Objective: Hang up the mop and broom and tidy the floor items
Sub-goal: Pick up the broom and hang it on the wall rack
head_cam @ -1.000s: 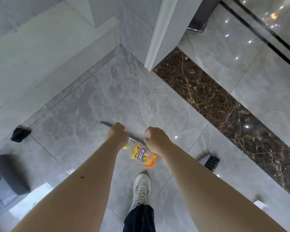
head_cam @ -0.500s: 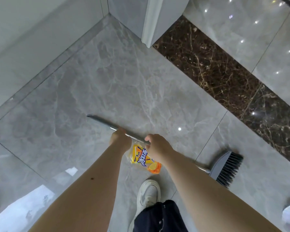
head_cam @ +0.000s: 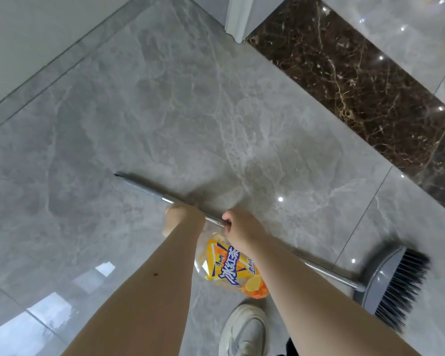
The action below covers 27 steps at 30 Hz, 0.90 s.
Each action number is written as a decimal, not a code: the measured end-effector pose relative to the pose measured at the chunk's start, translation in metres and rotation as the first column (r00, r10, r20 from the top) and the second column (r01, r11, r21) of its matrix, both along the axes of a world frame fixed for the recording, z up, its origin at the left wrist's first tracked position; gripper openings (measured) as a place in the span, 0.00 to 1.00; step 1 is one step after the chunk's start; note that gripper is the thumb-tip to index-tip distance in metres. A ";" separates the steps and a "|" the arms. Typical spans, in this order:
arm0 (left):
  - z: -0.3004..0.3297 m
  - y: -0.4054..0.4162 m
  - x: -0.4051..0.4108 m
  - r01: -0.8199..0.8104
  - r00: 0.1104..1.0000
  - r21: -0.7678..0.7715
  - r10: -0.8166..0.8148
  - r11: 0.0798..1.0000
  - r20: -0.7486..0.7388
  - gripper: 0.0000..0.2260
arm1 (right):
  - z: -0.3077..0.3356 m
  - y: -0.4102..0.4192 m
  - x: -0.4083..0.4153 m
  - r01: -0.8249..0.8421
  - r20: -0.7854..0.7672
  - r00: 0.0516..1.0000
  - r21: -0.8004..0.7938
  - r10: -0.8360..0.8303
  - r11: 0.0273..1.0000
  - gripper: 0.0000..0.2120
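Observation:
A broom point(head_cam: 396, 281) with a grey head, black bristles and a long metal handle lies nearly level above the grey floor, head at the lower right, handle tip at the centre left. My left hand point(head_cam: 184, 218) and my right hand point(head_cam: 238, 228) both grip the handle near its middle, side by side. Under my forearms an orange and yellow drink bottle point(head_cam: 230, 272) lies on the floor. No mop is in view.
My white shoe point(head_cam: 244, 330) stands on the tile just below the bottle. A wall point(head_cam: 23, 47) runs along the upper left, and a white door-frame corner point(head_cam: 238, 16) stands at the top. A dark brown marble strip point(head_cam: 357, 86) crosses the floor at the right.
The view has tilted down and closed in on the floor. The broom head has come fully into sight at the lower right. Both hands keep their grip on the handle.

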<state>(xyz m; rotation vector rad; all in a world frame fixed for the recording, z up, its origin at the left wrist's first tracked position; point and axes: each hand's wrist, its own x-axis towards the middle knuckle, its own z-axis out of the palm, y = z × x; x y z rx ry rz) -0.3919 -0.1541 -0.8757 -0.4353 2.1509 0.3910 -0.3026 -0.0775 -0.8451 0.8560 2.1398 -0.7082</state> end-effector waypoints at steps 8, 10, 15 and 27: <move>0.021 0.008 -0.005 -0.287 0.958 0.195 0.278 0.938 0.072 0.14 | 0.015 -0.002 -0.002 -0.050 -0.012 0.999 0.064 0.050 0.997 0.13; 0.041 0.009 -0.005 -0.327 0.945 0.215 0.323 0.920 0.053 0.11 | 0.032 -0.004 0.000 -0.129 0.006 0.992 0.084 0.129 0.988 0.15; 0.123 0.015 -0.015 -0.241 0.964 0.307 0.263 0.920 -0.032 0.11 | 0.105 -0.001 0.003 -0.141 -0.017 0.990 0.096 0.143 0.985 0.21; 0.372 0.046 -0.106 0.147 0.882 0.288 0.007 0.946 -0.471 0.13 | 0.331 0.024 -0.097 -0.079 -0.249 0.964 0.080 0.096 0.994 0.15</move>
